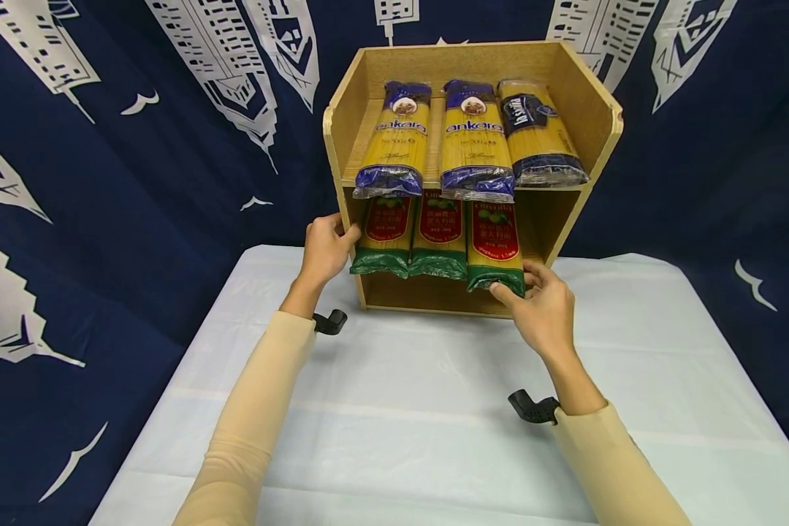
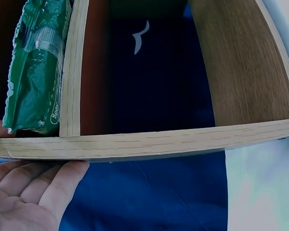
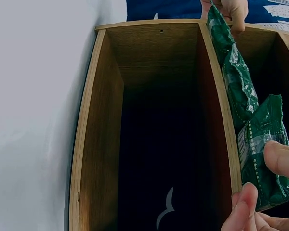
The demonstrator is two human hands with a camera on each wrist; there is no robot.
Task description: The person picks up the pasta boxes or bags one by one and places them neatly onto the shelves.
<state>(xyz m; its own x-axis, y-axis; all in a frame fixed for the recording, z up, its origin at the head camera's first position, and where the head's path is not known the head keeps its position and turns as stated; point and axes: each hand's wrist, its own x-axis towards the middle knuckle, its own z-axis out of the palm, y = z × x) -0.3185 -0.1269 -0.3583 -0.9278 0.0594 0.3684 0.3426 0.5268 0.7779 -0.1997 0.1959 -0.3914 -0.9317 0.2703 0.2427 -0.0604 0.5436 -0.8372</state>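
Observation:
A wooden shelf unit stands against the backdrop. On its middle level lie three spaghetti packs with red labels and green ends. My left hand grips the unit's left side wall; in the left wrist view its fingers lie along the outer face. Beside that wall is the left spaghetti pack. My right hand pinches the lower end of the right spaghetti pack, thumb on its front. This pack sticks out a little farther than the middle spaghetti pack. The right wrist view shows other fingers near the shelf board's edge.
Above, the top level holds two Ankara pasta packs and a dark-labelled pasta pack. The bottom compartment lies under the green-ended packs. A white-covered table carries the unit, with a dark blue patterned cloth behind.

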